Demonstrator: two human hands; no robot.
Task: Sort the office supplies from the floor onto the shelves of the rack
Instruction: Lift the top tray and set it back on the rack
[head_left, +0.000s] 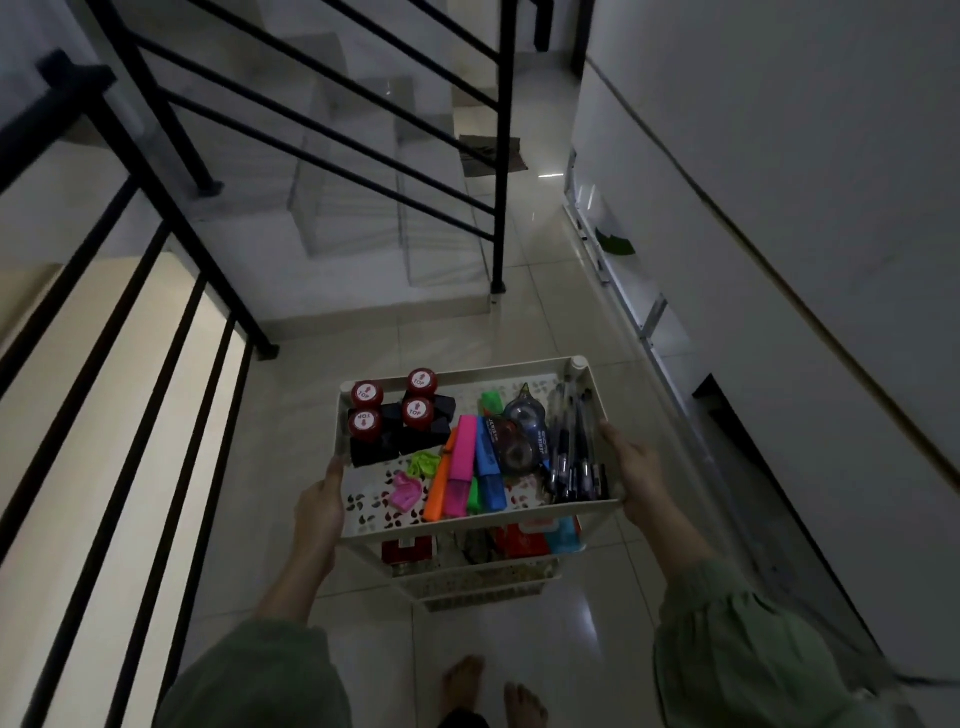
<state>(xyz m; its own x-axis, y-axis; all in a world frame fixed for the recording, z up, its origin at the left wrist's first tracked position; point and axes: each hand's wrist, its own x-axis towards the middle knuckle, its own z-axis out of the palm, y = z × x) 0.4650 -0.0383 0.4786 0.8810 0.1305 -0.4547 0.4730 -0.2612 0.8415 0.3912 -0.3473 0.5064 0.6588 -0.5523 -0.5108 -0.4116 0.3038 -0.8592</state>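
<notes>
— So, how far along? Nearly finished, by the look of it?

— Probably close to done. Nothing loose visible on the floor tiles (545, 291) around the rack (467, 525); top shelf (363, 525) already packed, lower shelves also holding things, dimly seen.

— And the hands?

— Left hand (319, 501) gripping the left rim of the top shelf, thumb hooked over the edge. Right hand (636, 470) clasping the right rim, fingers wrapped round the side. Holding the whole rack, perhaps to lift or shift it; hard to say which.

— Counts on the top shelf?

— Four stamps (392, 415) with red "TOP" caps, back left corner. Highlighters (462, 465) lying in a row at the middle: orange, pink and blue for certain, plus green bits peeking out, so at least three, maybe five. Two tape dispensers (519, 439) just right of them, one above the other. A bundle of dark pens (574, 449) along the right wall, too bunched to count. Two small clips, one pink (405, 493) and one green (423, 462), near the front left.

— And below?

— Red and blue boxes (535, 538) on the second shelf, partly hidden; number unclear. Lowest shelves too dark to tell.

— Anything left, then?

— Likely only setting the rack in place.
</notes>
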